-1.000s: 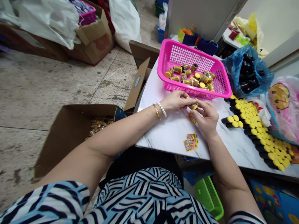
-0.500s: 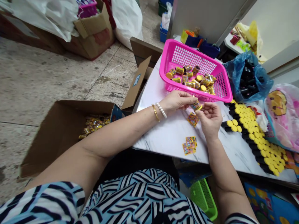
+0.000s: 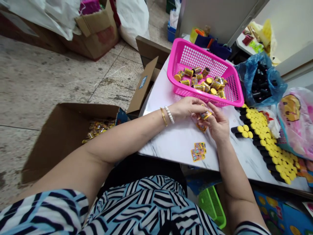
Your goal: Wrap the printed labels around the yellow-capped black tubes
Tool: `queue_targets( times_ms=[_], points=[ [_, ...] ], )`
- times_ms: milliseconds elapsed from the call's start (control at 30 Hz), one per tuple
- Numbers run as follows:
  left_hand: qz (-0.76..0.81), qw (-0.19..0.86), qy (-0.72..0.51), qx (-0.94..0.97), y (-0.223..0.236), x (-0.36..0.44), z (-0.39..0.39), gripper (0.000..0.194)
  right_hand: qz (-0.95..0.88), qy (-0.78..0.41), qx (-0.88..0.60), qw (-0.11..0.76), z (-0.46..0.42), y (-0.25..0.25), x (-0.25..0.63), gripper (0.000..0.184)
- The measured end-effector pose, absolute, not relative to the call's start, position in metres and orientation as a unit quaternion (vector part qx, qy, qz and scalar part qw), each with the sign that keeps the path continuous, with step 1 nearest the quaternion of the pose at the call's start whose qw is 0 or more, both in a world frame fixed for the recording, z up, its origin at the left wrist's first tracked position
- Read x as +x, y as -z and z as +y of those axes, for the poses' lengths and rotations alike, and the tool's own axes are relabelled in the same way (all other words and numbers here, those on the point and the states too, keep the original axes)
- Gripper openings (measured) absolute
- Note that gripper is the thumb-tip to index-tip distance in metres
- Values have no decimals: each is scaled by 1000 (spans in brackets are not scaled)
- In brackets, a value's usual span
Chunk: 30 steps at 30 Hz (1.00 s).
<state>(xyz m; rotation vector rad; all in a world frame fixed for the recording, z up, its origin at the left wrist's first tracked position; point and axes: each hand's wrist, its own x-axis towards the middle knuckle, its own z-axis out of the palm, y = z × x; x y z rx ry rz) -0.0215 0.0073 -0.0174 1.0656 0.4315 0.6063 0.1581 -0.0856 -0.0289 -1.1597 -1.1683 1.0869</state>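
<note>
Between my two hands is a small yellow bottle with a printed wrapper (image 3: 205, 115), held just above the white marbled table (image 3: 171, 138). My left hand (image 3: 187, 107) pinches it from the left, and my right hand (image 3: 218, 123) closes on its right side with thumb and fingers. The fingers partly cover it. Under my hands, one printed label (image 3: 201, 127) lies partly hidden on the table. Nearer the front edge is a small stack of printed labels (image 3: 199, 151). Just beyond my hands stands a pink basket (image 3: 179, 91) with several wrapped yellow bottles (image 3: 195, 78) in it.
On the right are rows of black bottles with yellow caps (image 3: 271, 143) and a blue bag (image 3: 246, 75) of black pieces. A cardboard box (image 3: 58, 137) with many wrapped bottles stands at the left. Tape rolls (image 3: 199, 34) lie behind the basket; a green basket (image 3: 212, 205) is below the table.
My right hand has moved slightly left, its fingers now over the bottle's right side. The bottle has turned to lie flatter. The label beneath is more covered.
</note>
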Motion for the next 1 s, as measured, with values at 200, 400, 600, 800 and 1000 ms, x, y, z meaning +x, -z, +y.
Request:
queue_targets(
  times_ms=[200, 400, 600, 800, 1000],
  points=[
    [140, 866, -245, 413, 20, -24, 5, 25, -559, -299, -513, 578, -88, 40, 171, 28],
    [151, 897, -231, 345, 19, -20, 4, 23, -584, -299, -505, 561, -85, 36, 167, 48],
    [207, 879, -228, 364, 20, -16, -1, 35, -679, -154, -556, 454, -93, 22, 158, 62],
    [273, 807, -248, 462, 19, -16, -8, 44, -636, 27, -627, 449, -67, 0, 169, 46],
    [280, 702, -314, 574, 26, -10, -11, 39, -631, 83, -632, 443, -34, -22, 191, 55]
  ],
)
